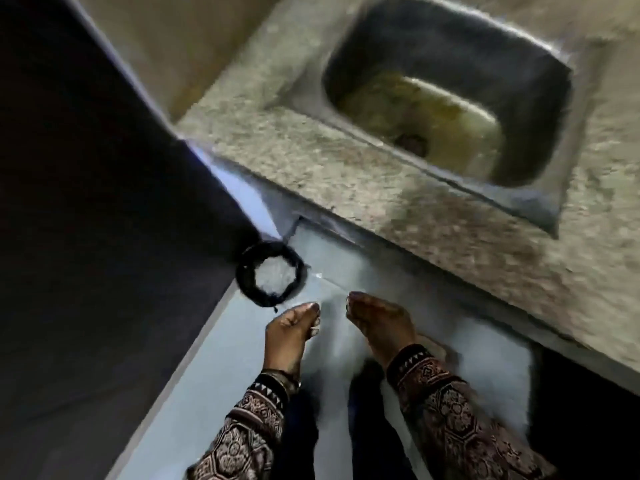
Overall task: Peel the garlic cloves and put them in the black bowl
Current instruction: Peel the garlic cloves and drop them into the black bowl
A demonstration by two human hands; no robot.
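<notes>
No garlic clove and no black bowl shows in this blurred view. My left hand (294, 327) and my right hand (377, 320) hang side by side in front of me, below the counter's edge and a small gap apart. Their fingers are loosely curled and point away from me. I see nothing held in either hand. Patterned dark sleeves cover both forearms. A round black-rimmed opening (271, 278), with something pale inside, sits just beyond and left of my left hand.
A speckled stone counter (311, 157) runs across the upper right, with a stained steel sink (446, 95) set into it. A grey cabinet front (346, 268) lies under the counter. A large dark surface (86, 220) fills the left side.
</notes>
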